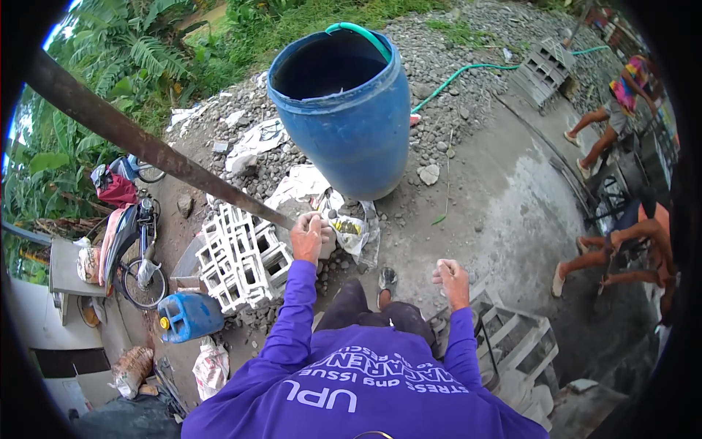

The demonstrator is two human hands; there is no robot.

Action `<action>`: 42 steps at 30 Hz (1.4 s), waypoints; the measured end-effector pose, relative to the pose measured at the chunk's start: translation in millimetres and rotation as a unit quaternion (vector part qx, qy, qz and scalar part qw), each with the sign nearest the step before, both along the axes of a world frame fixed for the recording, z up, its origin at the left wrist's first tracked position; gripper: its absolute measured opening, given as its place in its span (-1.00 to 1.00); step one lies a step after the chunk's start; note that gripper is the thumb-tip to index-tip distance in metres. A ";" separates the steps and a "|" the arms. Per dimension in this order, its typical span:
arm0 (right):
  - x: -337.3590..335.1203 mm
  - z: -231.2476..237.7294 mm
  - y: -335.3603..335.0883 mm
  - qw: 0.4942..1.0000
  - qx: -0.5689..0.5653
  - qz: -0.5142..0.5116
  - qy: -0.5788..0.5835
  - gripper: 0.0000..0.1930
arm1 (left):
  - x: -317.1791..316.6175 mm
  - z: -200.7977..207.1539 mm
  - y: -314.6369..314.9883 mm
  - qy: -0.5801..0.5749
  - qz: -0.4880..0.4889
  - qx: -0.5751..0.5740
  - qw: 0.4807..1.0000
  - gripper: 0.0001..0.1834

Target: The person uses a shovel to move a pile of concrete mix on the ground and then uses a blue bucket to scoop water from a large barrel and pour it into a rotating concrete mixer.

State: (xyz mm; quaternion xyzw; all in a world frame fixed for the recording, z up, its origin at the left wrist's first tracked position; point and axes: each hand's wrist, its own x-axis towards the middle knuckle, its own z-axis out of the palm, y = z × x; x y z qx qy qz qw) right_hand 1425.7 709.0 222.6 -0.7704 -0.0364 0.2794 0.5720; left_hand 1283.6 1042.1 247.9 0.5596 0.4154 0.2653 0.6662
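Observation:
My left hand (311, 237) is raised with its fingers curled, and nothing shows in it. It overlaps the lower end of a rusty metal pole (172, 157); whether they touch I cannot tell. My right hand (451, 282) hovers on the other side of my body, fingers bent inward, with no object visible in it. Ahead of both hands stands a large blue plastic drum (351, 135), its top uncovered. A green hose (362, 38) hangs over its rim. Beside my left forearm lie stacked hollow concrete blocks (238, 256).
More hollow blocks (515, 340) lie by my right arm. A blue jerrycan (191, 317) and a motorcycle (140, 249) are at left. Gravel (453, 102) spreads behind the drum. Two people (621, 102) are at right, near a wet-looking grey patch (523, 212) of ground.

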 end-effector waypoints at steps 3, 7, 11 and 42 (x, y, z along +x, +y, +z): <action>68.9 35.3 50.1 1.000 0.010 0.000 -0.014 -0.69 | 38.8 21.0 60.8 -0.048 0.072 0.044 0.995 -0.78; 138.5 79.7 116.1 0.995 0.036 0.039 -0.086 -0.67 | 82.6 54.6 144.7 -0.060 0.192 0.152 0.968 -0.74; 184.7 94.5 160.9 0.990 0.066 0.049 -0.118 -0.68 | 126.6 63.5 220.1 -0.034 0.261 0.233 0.936 -0.73; 9.3 -23.4 -29.6 0.901 -0.176 -0.394 -0.040 -0.62 | 442.8 81.5 -17.2 -0.233 -0.158 0.624 0.729 -0.73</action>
